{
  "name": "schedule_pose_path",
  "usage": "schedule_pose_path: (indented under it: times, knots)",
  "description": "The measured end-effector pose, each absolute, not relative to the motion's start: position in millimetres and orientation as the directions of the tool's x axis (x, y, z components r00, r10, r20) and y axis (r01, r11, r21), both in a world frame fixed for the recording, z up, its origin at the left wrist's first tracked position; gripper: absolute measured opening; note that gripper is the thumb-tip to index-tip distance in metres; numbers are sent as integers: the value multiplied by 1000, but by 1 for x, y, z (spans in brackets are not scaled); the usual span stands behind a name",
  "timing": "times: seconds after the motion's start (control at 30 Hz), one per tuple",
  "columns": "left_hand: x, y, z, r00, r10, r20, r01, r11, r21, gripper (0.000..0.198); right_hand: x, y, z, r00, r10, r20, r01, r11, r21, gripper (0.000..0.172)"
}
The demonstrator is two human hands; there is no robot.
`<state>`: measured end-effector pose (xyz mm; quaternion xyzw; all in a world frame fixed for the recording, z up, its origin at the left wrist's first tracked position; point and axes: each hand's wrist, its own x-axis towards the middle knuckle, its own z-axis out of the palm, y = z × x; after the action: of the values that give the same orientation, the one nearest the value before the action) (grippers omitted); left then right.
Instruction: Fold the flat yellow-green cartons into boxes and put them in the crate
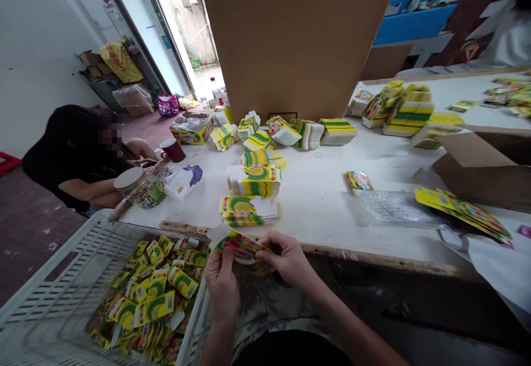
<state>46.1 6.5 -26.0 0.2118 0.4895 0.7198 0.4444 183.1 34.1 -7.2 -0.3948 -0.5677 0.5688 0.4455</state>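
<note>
Between my two hands, just off the table's front edge, is a yellow printed carton [240, 246] with a white flap standing up at its left end. My left hand [223, 277] grips its left side, thumb across the printed face. At the right end, my right hand [286, 255] pinches it between thumb and fingers. Right behind the carton lies a stack of flat cartons [243, 211] on the table. Another stack [257, 179] sits behind that one. Left of my hands, a white plastic crate [53, 277] holds many small yellow cartons [155, 294].
The white table [315, 211] has a wooden front edge. More carton stacks [309, 134] stand before a tall cardboard sheet [294, 40]. A clear plastic pack [394, 208] and an open cardboard box [481, 161] lie right. A lidded jar [147, 192] and mug [173, 150] are near a seated person [74, 156].
</note>
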Motion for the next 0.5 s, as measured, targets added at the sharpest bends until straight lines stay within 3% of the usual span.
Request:
schedule_pose_path:
  times: [0.1,0.2,0.27,0.33,0.4,0.5]
  knots:
    - [28,8,-21,-381,919,-100,-400,-66,914,40,205,40,-1,-247,944,217,72,242,-968,7]
    - [5,10,-6,-153,988,35,-298,-79,951,80,224,42,9,-297,825,480,341,561,-754,19]
    - [-1,10,5,15,997,71,-49,-70,996,100,227,39,15,-429,704,566,424,710,-562,23]
    - [2,9,12,193,981,3,227,-48,973,101,223,34,18,-536,621,571,413,783,-465,22]
    - [14,8,12,273,960,-68,399,-49,915,82,216,29,18,-491,651,578,423,759,-495,31]
    - [33,4,2,148,989,-27,526,-55,848,64,207,26,12,-154,840,520,407,533,-741,67]
